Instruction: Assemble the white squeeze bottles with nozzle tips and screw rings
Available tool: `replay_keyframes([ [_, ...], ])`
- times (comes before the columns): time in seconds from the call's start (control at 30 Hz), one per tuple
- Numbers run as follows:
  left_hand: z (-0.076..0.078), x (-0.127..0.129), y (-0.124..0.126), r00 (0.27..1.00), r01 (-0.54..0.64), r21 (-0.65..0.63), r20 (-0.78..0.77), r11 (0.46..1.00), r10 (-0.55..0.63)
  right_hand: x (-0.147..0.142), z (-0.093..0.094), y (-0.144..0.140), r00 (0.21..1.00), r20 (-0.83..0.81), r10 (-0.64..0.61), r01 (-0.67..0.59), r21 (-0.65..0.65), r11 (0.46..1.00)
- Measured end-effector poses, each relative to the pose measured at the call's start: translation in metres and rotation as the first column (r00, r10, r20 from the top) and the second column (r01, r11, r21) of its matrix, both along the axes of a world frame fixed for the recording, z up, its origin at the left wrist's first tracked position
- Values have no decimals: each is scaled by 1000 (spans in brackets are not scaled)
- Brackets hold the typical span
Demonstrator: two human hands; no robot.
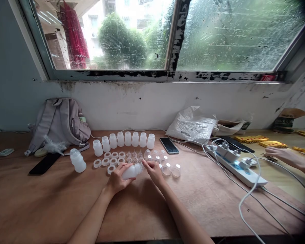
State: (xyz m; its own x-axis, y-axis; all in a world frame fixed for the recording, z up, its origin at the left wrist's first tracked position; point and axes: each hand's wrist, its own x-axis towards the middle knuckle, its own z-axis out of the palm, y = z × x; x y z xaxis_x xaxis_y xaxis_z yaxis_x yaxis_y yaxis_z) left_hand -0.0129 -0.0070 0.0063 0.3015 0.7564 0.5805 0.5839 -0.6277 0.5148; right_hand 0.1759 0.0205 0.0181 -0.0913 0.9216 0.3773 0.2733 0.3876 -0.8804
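Note:
My left hand [119, 179] is wrapped round a translucent white baby bottle [129, 173], tilted on its side with its neck to the right. At that neck, my right hand [154, 172] has its fingers pinched together; what they grip is hidden. Just beyond my hands lie several white collar rings [97, 163], clear silicone nipples [135, 159] and clear domed caps [176, 170]. Behind them a row of similar bottles [120, 139] stands upright. Another bottle-like piece [78, 160], apparently with a cap or second part on top, stands alone at the left.
A backpack [59, 122] and black phone [44, 164] are at the left. Another phone [169, 145] lies near a silver plastic bag [191, 125]. White cables and a power strip [244, 173] run along the right. Another person's hand [282, 154] reaches in beside yellow pieces [273, 144].

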Motion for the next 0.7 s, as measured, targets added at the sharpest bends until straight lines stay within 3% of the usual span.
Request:
replay_keyframes([
  [0.1, 0, 1, 0, 1000, -3, -10, 24, 1000, 3, -1, 2, -1, 999, -49, 9, -10, -32, 999],
  [0.33, -2, 1, 2, 999, -22, -18, 42, 1000, 22, -2, 3, -2, 955, -264, 133, -163, -94, 982],
  [0.53, 1, 2, 0, 1000, -9, -27, 28, 1000, 9, -1, 3, -2, 981, -176, 87, -108, -113, 988],
  [0.7, 3, 3, -3, 998, 32, -66, 47, 997, -29, -2, 0, -1, 996, -84, 28, -31, -31, 999],
])
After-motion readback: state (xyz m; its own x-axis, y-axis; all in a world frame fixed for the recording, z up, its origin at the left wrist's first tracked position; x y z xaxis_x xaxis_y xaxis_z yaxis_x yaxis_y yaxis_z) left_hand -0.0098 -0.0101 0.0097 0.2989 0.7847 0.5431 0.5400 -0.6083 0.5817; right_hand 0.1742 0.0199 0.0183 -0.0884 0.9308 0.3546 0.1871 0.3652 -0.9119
